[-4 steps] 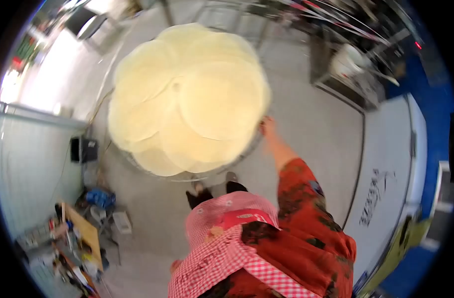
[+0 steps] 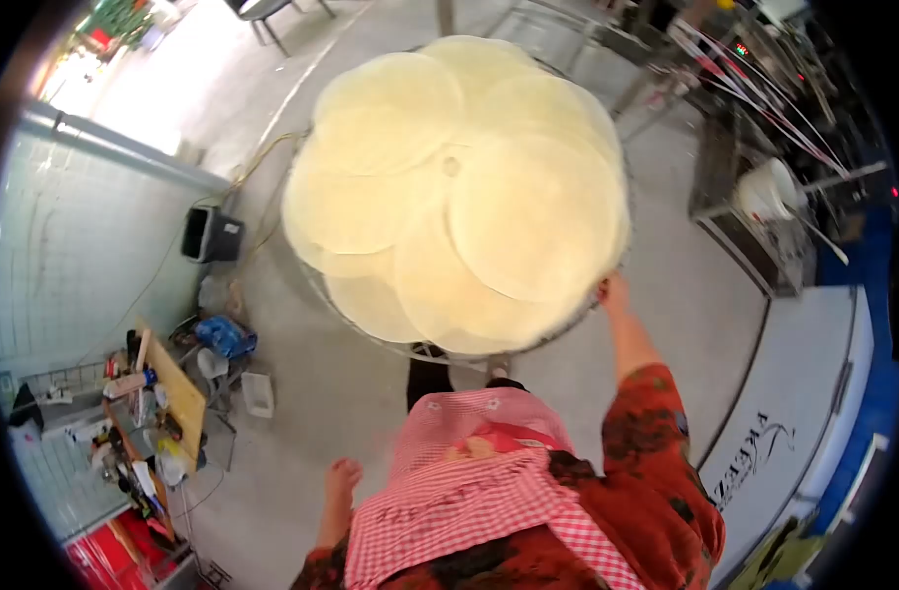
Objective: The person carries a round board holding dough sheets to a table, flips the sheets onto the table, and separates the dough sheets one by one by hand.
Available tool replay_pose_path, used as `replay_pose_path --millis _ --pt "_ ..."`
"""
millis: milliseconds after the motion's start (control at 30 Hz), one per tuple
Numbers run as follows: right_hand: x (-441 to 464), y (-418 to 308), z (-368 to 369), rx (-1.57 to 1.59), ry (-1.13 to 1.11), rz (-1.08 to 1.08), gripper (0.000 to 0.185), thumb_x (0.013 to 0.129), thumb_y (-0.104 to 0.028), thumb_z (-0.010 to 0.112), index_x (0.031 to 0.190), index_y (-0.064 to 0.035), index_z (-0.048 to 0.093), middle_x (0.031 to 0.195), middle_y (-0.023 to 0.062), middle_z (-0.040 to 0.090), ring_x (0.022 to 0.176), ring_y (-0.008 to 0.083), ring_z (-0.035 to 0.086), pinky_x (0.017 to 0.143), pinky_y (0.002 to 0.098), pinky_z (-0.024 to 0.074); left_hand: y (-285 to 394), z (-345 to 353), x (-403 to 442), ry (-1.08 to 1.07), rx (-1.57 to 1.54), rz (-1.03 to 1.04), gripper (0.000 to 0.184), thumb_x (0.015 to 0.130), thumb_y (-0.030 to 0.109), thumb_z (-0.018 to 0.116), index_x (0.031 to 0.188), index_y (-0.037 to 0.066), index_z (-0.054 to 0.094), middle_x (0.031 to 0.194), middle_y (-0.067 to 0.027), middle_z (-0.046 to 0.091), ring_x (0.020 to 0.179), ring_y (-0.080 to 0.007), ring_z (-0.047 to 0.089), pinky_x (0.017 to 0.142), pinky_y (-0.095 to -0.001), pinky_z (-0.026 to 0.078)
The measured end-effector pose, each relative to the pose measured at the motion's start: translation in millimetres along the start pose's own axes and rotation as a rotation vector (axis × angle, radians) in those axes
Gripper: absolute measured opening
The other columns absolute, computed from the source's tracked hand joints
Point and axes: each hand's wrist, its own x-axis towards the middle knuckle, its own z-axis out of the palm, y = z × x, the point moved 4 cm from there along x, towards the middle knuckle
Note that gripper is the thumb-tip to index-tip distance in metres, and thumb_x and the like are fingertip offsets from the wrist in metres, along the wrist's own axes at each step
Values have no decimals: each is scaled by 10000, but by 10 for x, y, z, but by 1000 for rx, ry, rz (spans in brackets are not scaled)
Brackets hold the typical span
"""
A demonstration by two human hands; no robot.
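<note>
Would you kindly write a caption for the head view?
Right hand at the rim of a round rack bearing overlapping pale discs.

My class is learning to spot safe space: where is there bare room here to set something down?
Bare floor shows between the right arm and the white lettered cabinet, and between the white tray and the left hand. It is crowded on the left, around the wooden board, and at upper right, around the white bucket.
</note>
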Motion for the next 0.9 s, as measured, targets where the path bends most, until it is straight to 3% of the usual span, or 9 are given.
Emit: replay_pose_path --millis 67,200,267,367,400,467,533,633,900 --pt "-357 -383 -1147 -46 163 100 165 839 -229 569 737 -135 479 533 -34 385 459 111 388 409 253 313 1024 1078 401 52 -434 -83 177 849 124 536 980 7 556 843 -133 638 757 -231 637 629 -295 527" --pt "-819 -649 -978 -15 269 14 131 851 -233 551 812 -111 522 624 3 476 521 119 417 516 314 374 2296 1285 1567 -210 -395 78 210 837 121 535 1006 -4 540 855 -120 638 753 -241 649 660 -295 531" --pt "-1123 -725 -1103 -37 289 39 229 899 -274 493 990 -80 573 833 54 611 714 177 567 667 373 474 2786 1412 1849 -134 -465 91 312 866 251 543 1061 8 556 952 -114 650 833 -216 640 729 -321 522" --pt "-1745 -772 -627 115 65 40 403 941 -328 432 1255 -82 490 1226 89 554 1078 249 555 868 435 488 3489 1699 2256 -591 -612 311 446 885 398 533 1159 46 552 1088 -102 634 948 -176 610 814 -354 499" --pt "-1869 -813 -399 194 40 -5 441 939 -338 436 1314 -106 450 1322 82 497 1149 243 520 883 442 480 3516 1748 2552 -648 -573 165 524 886 472 526 1237 83 529 1204 -105 591 1030 -145 570 851 -357 470" --pt "-1841 -561 -596 134 132 82 470 947 -336 432 1346 -87 421 1318 101 502 1144 251 531 895 432 486 3297 1483 2946 -514 -579 11 388 883 435 557 1056 91 600 922 -39 635 798 -160 601 620 -327 477" --pt "-1986 -451 -606 138 92 43 455 954 -314 421 1342 -77 421 1312 109 505 1134 258 540 890 431 493 3474 1273 2852 -497 -456 190 307 891 377 553 982 88 604 813 -16 601 715 -149 587 552 -336 466" --pt "-2200 -369 -517 152 152 27 444 961 -295 410 1345 -73 411 1313 114 503 1136 270 539 888 435 498 3971 1242 2360 -318 -413 232 282 904 333 524 1001 78 594 866 -29 614 755 -152 591 619 -330 482" --pt "-2484 -372 -364 327 81 84 460 955 -317 429 1342 -69 420 1327 123 494 1135 285 540 907 456 486 4089 1550 2135 -613 -988 201 336 913 276 500 1158 55 565 1097 -71 620 974 -215 600 822 -350 487"
